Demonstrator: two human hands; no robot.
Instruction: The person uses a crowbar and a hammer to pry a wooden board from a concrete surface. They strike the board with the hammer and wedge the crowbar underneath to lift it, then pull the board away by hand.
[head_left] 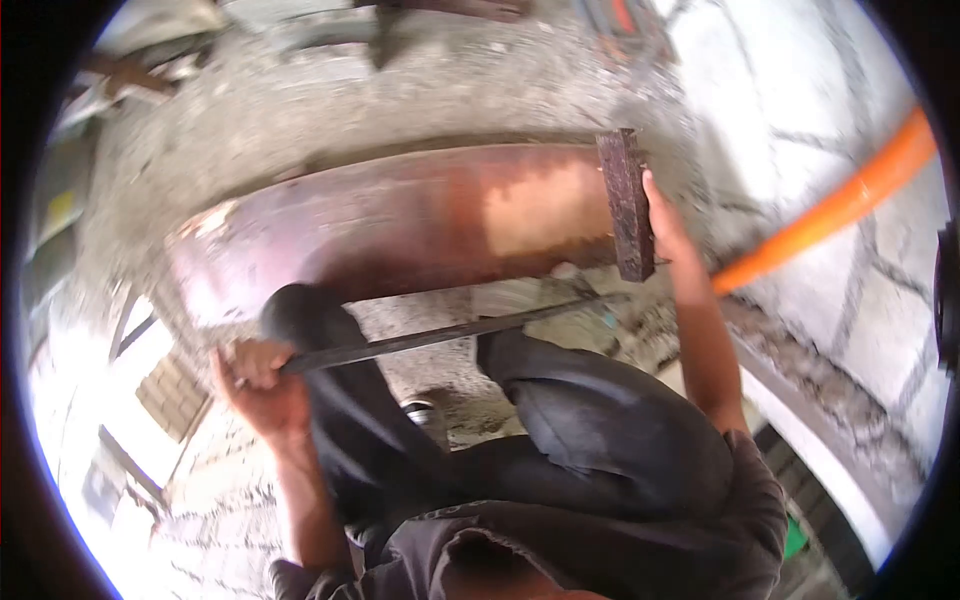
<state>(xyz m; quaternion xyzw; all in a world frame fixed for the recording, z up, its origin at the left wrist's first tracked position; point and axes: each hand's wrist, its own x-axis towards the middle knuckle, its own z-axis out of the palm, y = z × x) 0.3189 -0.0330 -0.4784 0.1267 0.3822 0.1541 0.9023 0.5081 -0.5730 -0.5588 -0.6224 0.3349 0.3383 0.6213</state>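
Note:
My left hand (265,395) is closed around the light handle of a long, narrow dark tool (430,342), which slants over my knees and reaches right toward the stone floor. At the right, my right hand (668,225) holds a rough dark block (627,205) upright from its right side; some of the fingers are hidden behind it. The block stands across the right end of a long reddish-brown board (400,220). That board lies on the ground beyond my knees, with a paler orange patch near the block.
An orange pipe (830,205) runs diagonally before a pale stone wall (820,90) on the right. Wood pieces (320,30) and a red-and-grey object (620,25) lie at the far side. My bent legs (610,420) are below the board.

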